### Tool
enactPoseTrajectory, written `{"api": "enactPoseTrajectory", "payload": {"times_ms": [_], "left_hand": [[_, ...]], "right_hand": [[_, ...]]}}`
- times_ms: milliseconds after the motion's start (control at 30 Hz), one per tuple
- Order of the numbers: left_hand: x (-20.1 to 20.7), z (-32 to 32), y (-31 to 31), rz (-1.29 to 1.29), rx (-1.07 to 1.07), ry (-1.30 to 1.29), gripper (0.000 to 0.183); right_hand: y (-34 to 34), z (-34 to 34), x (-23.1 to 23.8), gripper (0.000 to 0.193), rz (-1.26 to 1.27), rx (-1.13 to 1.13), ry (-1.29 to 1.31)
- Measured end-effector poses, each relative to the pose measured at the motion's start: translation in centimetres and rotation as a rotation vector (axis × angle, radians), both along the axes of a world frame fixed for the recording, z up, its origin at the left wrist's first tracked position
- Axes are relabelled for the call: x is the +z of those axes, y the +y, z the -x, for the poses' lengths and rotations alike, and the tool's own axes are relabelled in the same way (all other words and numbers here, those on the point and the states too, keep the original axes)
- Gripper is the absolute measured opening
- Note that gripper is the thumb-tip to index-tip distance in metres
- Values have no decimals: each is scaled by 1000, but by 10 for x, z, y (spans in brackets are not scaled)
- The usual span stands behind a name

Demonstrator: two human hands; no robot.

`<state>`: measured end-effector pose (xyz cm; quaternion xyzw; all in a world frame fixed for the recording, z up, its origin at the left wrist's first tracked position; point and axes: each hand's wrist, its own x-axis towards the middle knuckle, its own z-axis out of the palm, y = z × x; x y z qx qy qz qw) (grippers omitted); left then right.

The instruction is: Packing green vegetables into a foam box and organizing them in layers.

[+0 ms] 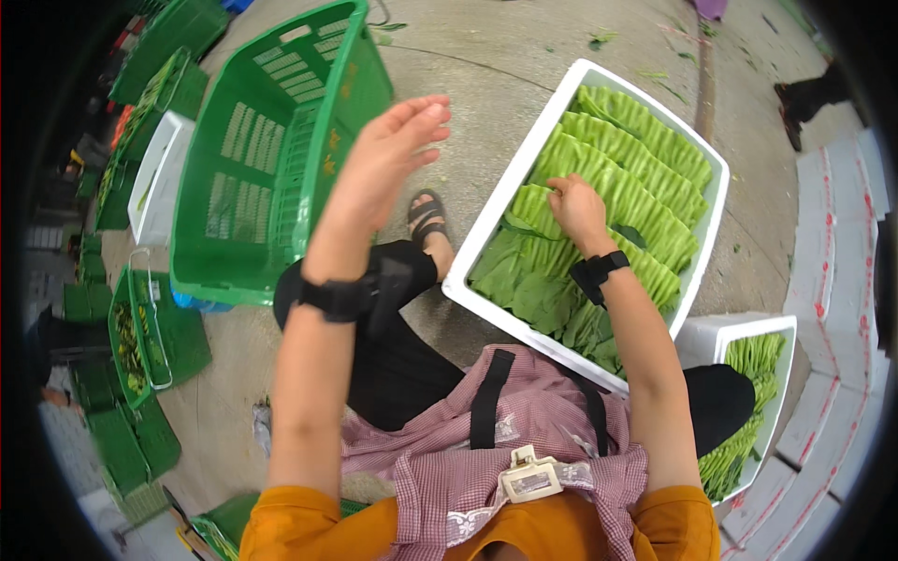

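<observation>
A white foam box (pixel 531 335) stands in front of me on the right, packed with overlapping rows of leafy green vegetables (pixel 622 168). Their pale stems show in the upper rows, and broad dark leaves (pixel 519 276) lie at the near left. My right hand (pixel 580 213) is over the stems with its fingers curled down at them; what the fingertips hold, if anything, is hidden. My left hand (pixel 398 145) is raised in the air between the box and a large green plastic crate (pixel 365 89). Its fingers are stretched out and hold nothing. Inside the crate, the visible floor and slotted walls are bare.
A second foam box (pixel 789 351) of greens stands by my right knee. White cartons (pixel 814 252) line the right side. More green crates (pixel 173 327) and a white box (pixel 161 178) are at the left. Leaf scraps (pixel 601 40) litter the concrete floor, and a person's feet (pixel 790 117) show far right.
</observation>
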<state>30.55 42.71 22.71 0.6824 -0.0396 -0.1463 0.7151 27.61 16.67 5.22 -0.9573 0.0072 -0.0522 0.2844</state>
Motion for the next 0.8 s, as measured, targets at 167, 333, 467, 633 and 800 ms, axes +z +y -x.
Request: {"api": "enactPoseTrajectory", "payload": {"times_ms": [167, 333, 467, 633, 800], "left_hand": [[53, 57, 91, -491, -1, -280, 41], [0, 124, 161, -957, 480, -283, 27], [-19, 122, 126, -850, 757, -430, 20], [-9, 119, 102, -893, 747, -640, 30], [-1, 120, 102, -883, 868, -587, 32]], "right_hand": [[24, -24, 10, 21, 187, -79, 178], [58, -19, 5, 12, 79, 130, -275], [74, 30, -6, 10, -140, 562, -73], [77, 42, -40, 9, 374, 552, 66], [97, 37, -56, 13, 381, 495, 97]]}}
